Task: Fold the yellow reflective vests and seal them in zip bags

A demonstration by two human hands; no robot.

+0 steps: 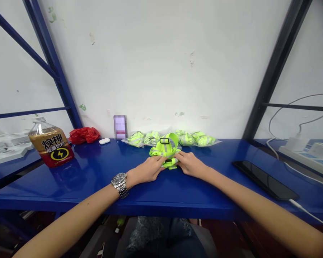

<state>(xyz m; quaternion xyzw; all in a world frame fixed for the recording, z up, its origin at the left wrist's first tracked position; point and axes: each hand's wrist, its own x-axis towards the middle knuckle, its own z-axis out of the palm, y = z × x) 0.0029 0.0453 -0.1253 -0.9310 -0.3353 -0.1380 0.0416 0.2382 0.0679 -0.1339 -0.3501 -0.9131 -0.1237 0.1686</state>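
Observation:
A bundle of neon-yellow reflective strap [165, 147] with silver stripes and a black buckle [164, 140] lies on the blue table. My left hand [150, 168], with a metal watch at its wrist, grips the bundle's near left side. On the near right side, my right hand [190, 164] pinches the same bundle with closed fingers. Loops of strap rise above both hands, and some fingertips are hidden in the folds. Just behind the bundle, clear bags of similar reflective straps [203, 138] lie in a row along the wall.
A drink bottle [52, 143], a red plastic bag [84, 135], a small white case [104, 141] and an upright phone [120, 127] stand to the left. At right lie a black phone [266, 179] on a cable and a power strip [307, 157]. Shelf posts flank the table [97, 179].

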